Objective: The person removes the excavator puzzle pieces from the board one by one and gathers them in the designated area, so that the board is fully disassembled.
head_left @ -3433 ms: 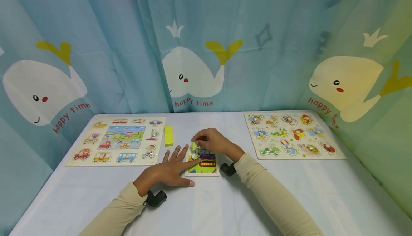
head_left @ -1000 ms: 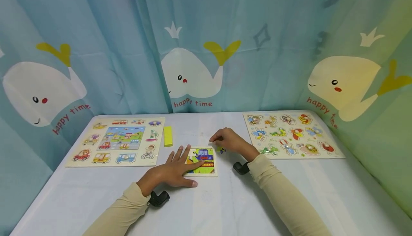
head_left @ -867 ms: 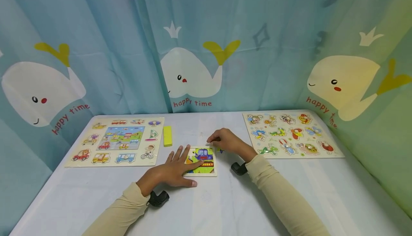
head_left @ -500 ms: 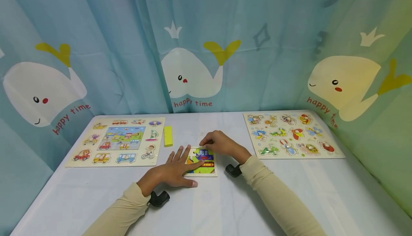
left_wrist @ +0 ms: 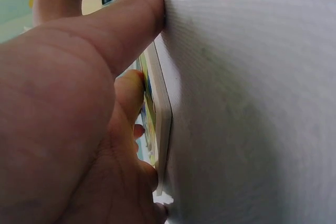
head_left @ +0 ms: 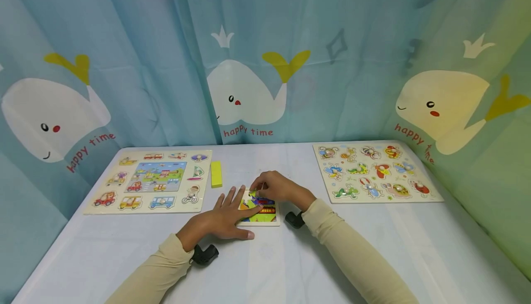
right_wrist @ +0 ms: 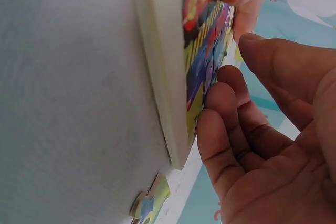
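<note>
A small square jigsaw puzzle in a pale wooden frame (head_left: 260, 224), showing a purple and red vehicle, lies on the table. My left hand (head_left: 224, 221) is spread over its left side, index finger on the picture and thumb on the cloth. At the puzzle's upper edge is my right hand (head_left: 275, 186); its bent fingertips touch the picture, and the thumb stands apart from them in the right wrist view. Nothing shows between thumb and fingers. A loose puzzle piece (right_wrist: 152, 203) lies on the table beside the frame, hidden from the head view by the right hand.
A vehicle peg puzzle board (head_left: 112, 205) lies at the left and an insect peg puzzle board (head_left: 332, 166) at the right. A yellow block (head_left: 216, 174) rests near the left board. Behind the table hangs a blue whale-print curtain (head_left: 352, 101).
My right hand has moved from the loose piece right of the frame, leftward along the puzzle's upper edge, and now touches the picture. My left hand has stayed on the puzzle.
</note>
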